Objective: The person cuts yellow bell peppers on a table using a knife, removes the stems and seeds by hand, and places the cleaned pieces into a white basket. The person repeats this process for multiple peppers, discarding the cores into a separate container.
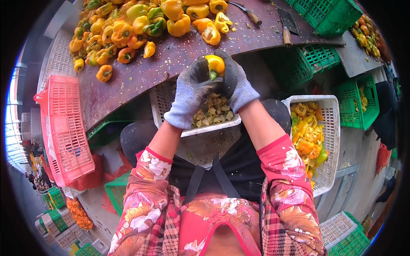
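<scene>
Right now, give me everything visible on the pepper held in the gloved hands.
The yellow bell pepper is glossy, shading to orange on its upper side, with a green stem end facing down toward the person. Most of it is hidden: the left hand and right hand, both in grey gloves, grip it from either side. It is held above the white scrap crate, just off the table edge.

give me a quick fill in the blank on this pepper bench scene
1. Both hands, the left hand and right hand, wear grey ____.
2. They hold a ____ pepper.
3. The crate of cut peppers at the person's right is ____.
4. The crate at the left is ____.

Missing words: gloves; yellow; white; pink
</scene>
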